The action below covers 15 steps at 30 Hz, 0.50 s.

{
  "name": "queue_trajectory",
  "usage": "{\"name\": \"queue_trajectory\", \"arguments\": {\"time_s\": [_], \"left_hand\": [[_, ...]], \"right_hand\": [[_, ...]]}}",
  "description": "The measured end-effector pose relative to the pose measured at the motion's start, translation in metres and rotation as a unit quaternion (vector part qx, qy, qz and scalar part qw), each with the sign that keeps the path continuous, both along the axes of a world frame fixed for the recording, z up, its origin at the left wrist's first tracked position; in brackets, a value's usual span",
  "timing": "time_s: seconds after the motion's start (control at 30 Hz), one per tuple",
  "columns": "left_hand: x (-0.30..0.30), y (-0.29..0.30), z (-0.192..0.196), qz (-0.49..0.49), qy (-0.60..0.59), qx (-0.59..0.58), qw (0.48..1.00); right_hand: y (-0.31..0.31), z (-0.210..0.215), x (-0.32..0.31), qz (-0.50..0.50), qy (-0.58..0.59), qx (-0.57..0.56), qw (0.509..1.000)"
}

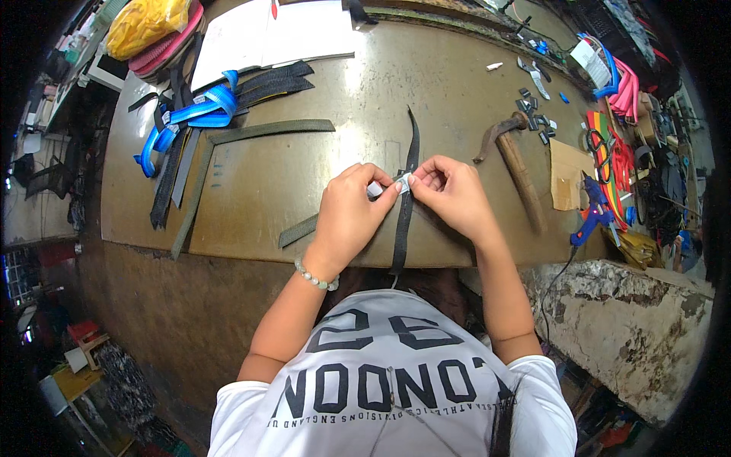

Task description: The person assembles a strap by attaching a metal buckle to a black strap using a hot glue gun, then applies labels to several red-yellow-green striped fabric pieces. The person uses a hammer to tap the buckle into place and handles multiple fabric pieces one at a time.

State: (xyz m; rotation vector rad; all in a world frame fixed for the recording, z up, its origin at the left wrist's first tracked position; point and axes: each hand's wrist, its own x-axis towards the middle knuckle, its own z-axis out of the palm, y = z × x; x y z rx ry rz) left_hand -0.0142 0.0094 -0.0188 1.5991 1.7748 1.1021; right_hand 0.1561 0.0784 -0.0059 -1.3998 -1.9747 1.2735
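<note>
Both hands meet over a black webbing strap [403, 228] that runs from the middle of the table to its front edge. My left hand [352, 209] pinches a small whitish piece [403, 183] lying across the strap. From the other side, my right hand [455, 196] grips the same piece between thumb and bent forefinger. Whether it is a label or a bit of tape is too small to tell. Beneath my left hand, another dark strap [298, 230] sticks out to the left.
A wooden-handled hammer [519, 171] lies right of my hands, near black buckles [542, 122], cardboard [571, 175] and a blue glue gun [592, 213]. To the left are a folded olive strap [266, 129] and blue webbing [205, 108]. An open notebook [274, 38] lies far back.
</note>
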Motion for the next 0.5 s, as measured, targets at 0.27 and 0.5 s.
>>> {"name": "queue_trajectory", "arguments": {"time_s": [0.27,0.5], "left_hand": [[0.009,-0.006,0.001,0.015,0.008,-0.007,1.0],[0.01,-0.009,-0.003,0.015,0.037,0.017,0.999]], "right_hand": [[-0.004,-0.005,-0.002,-0.023,0.029,0.011,0.999],[-0.006,0.005,-0.003,-0.037,0.014,0.036,0.999]]}}
